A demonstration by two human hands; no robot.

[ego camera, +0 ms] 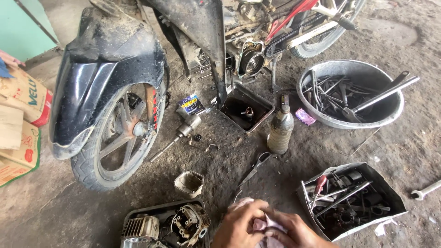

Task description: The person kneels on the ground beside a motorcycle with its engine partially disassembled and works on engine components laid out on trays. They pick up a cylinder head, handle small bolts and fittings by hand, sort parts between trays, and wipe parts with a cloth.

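Note:
Both of my hands meet at the bottom middle of the head view, over the dirt floor. My left hand [239, 225] and my right hand [296, 232] are both closed around a pale pink rag [266, 224] bunched between them. Whatever the rag may wrap is hidden. Just left of my hands stands a dark tray [138, 212] holding a finned engine cylinder and a cylinder head. A box of tools [395, 212] sits to the right of them.
A dirty motorcycle fills the top, its front wheel [121, 138] at left. Before it lie an oil drain pan [264, 117], a grimy bottle [280, 131], scissors [256, 167], a piston [189, 183] and a shock-like part [186, 126]. A round metal basin [395, 115] holds wrenches. Cardboard boxes [20, 119] stand far left.

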